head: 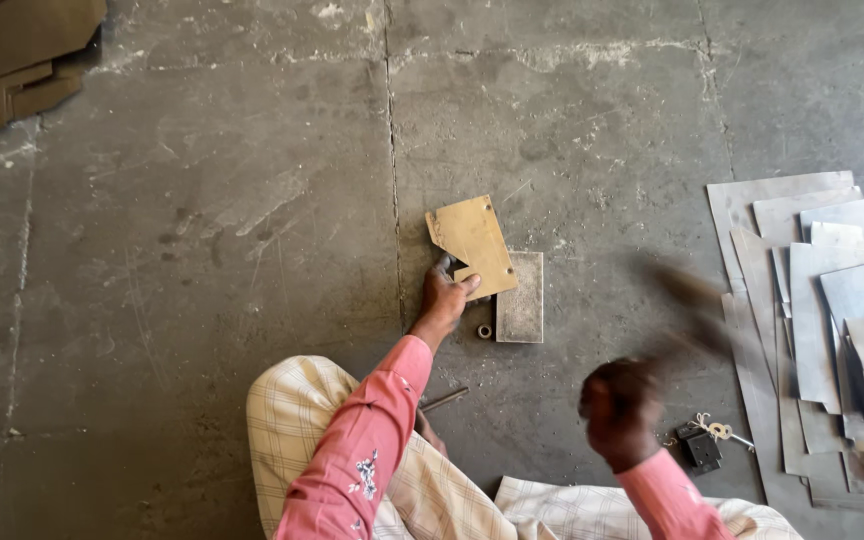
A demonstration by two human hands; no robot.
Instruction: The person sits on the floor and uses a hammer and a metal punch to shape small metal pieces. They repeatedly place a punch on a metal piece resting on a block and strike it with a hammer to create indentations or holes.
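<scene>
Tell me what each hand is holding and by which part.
The left hand pinches the tan notched plate at its lower edge. The right hand grips the lower end of a motion-blurred hammer-like tool.

packages: none | labels: none | signs: none | screens: none
</scene>
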